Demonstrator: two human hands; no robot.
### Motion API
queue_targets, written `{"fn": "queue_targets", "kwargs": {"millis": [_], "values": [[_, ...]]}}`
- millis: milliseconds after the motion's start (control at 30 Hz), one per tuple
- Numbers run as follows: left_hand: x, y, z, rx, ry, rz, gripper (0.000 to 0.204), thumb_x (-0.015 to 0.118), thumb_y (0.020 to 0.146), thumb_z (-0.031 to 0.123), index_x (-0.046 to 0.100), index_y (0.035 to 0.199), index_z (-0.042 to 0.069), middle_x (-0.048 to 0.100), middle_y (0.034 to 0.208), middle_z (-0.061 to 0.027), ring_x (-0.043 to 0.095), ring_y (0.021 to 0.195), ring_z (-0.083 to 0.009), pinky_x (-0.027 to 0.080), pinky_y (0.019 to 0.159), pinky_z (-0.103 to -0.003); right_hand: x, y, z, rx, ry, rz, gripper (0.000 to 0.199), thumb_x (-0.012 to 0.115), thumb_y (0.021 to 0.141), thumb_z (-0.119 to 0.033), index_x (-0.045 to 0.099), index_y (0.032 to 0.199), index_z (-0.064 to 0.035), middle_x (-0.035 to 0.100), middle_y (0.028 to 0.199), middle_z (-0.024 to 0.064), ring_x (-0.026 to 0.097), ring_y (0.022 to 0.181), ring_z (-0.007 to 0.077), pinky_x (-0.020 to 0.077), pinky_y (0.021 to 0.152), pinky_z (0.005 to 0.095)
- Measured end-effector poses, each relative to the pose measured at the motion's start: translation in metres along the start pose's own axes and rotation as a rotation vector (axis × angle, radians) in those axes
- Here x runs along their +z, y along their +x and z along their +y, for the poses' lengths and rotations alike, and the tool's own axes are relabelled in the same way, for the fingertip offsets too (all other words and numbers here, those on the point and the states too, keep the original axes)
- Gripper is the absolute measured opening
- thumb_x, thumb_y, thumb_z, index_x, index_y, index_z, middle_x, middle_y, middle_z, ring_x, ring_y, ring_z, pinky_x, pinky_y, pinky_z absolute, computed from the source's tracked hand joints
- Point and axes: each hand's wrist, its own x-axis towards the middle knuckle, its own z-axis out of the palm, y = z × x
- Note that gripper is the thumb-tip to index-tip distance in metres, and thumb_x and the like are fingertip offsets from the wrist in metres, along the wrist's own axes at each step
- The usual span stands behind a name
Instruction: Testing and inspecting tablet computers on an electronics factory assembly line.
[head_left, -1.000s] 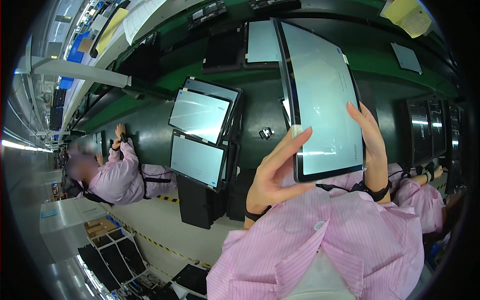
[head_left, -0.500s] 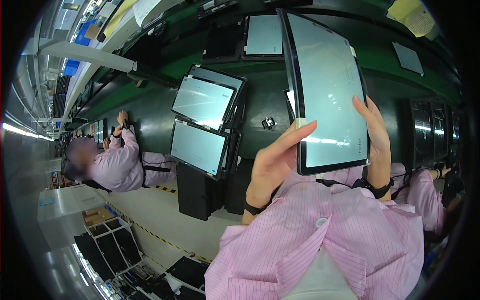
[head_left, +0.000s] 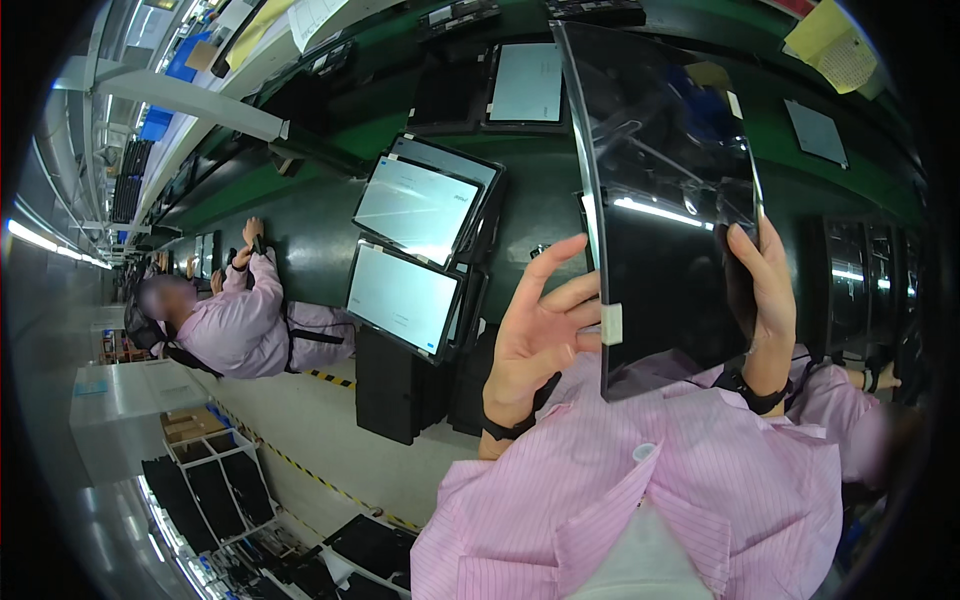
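Note:
A large tablet (head_left: 680, 260) with a dark, glossy screen stands tilted in front of my chest, reflecting a ceiling light. My right hand (head_left: 768, 290) grips its right edge, thumb on the front and fingers wrapped behind. Beside the left edge, my left hand (head_left: 535, 335) is open with its fingers spread; some fingertips pass behind the tablet, and whether they touch it I cannot tell. Small pale tabs stick to the tablet's edges. Left of my hands, tablets with lit pale screens lie stacked, an upper one (head_left: 418, 205) and a lower one (head_left: 405, 298).
Another lit tablet (head_left: 525, 82) lies at the back of the dark workbench (head_left: 310, 235). A thin grey panel (head_left: 816, 132) is at the far right, near yellow paper (head_left: 830, 50). Black trays (head_left: 860, 270) stand at right. A co-worker (head_left: 235, 310) in pink sits at left.
The held tablet's screen has gone from lit to dark, and its lower end has come nearer to me. My left hand has let go of its left edge and spread its fingers.

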Motion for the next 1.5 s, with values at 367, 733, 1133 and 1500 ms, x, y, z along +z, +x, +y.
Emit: {"fn": "queue_targets", "kwargs": {"millis": [367,733,1133,1500], "values": [[0.015,0.024,0.032,0.042,0.389,0.281,0.067,0.049,0.086,0.047,0.029,0.125,-0.003,0.054,0.094,-0.0096,0.058,0.073,-0.012,0.047,0.059,-0.022,0.0,-0.025,-0.011,-0.103,-0.05,-0.134,0.046,0.053,0.088,-0.017,0.039,0.126,0.0051,0.053,0.115,0.009,0.05,0.106,0.0148,0.0366,0.093,0.026],[0.012,0.068,0.065,0.544,0.758,0.341,0.018,0.045,0.091,0.01,0.055,0.096,-0.004,0.059,0.092,-0.0045,0.054,0.076,-0.0055,0.042,0.066,-0.018,0.021,0.013,0.007,-0.226,-0.315,-0.128,0.023,0.049,0.091,-0.017,0.058,0.102,0.0018,0.052,0.085,-0.0066,0.043,0.077,0.0019,0.0345,0.071,0.016],[0.026,0.062,0.001,0.015,0.836,0.505,0.029,0.037,0.095,0.014,0.043,0.068,0.003,0.045,0.05,-0.0023,0.041,0.035,-0.0072,0.028,0.032,-0.017,0.067,0.097,0.045,-0.211,0.862,-1.096,0.065,0.008,0.097,-0.033,0.048,0.053,-0.0087,0.049,0.048,0.0098,0.047,0.049,0.0223,0.0424,0.051,0.0293],[0.023,0.051,-0.004,0.041,0.727,0.503,0.026,0.037,0.095,0.014,0.042,0.072,0.002,0.045,0.053,-0.004,0.042,0.036,-0.0074,0.029,0.032,-0.017,0.095,0.059,0.037,-0.307,1.124,-1.26,0.057,0.007,0.095,-0.025,0.045,0.056,-0.0081,0.046,0.051,0.0072,0.043,0.049,0.0172,0.0401,0.048,0.025]]}}
